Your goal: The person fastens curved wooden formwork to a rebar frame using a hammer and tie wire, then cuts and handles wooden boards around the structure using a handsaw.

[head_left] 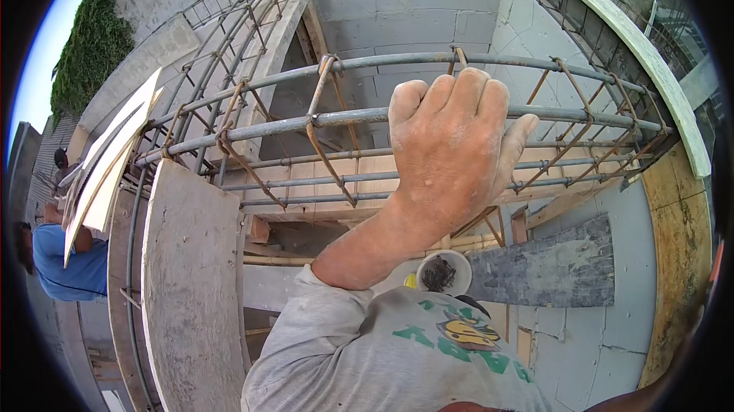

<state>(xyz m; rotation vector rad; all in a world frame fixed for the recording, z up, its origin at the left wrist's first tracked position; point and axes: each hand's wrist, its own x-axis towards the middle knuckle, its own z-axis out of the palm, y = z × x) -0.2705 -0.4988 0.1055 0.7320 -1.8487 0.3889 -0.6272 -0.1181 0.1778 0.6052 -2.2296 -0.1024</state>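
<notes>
My left hand [451, 137], dusty and seen from the back, is closed over the upper steel rebars [306, 121] of a horizontal reinforcing cage. Its fingers curl down behind the bar, and the thumb lies out to the right. Rusty stirrups [325, 91] are tied round the bars on both sides of the hand. Below my forearm, a white bucket [457, 263] holds small dark pieces that I cannot make out. At the lower right edge my right arm [650, 395] runs into shadow, and its fingers do not show.
Timber formwork boards stand at left [191, 282] and right [677, 259]. A dark panel [550, 263] lies below the cage. Pale block walls [405, 11] rise behind. A person in a blue shirt [69, 263] is at far left, beside upright thin sheets [115, 152].
</notes>
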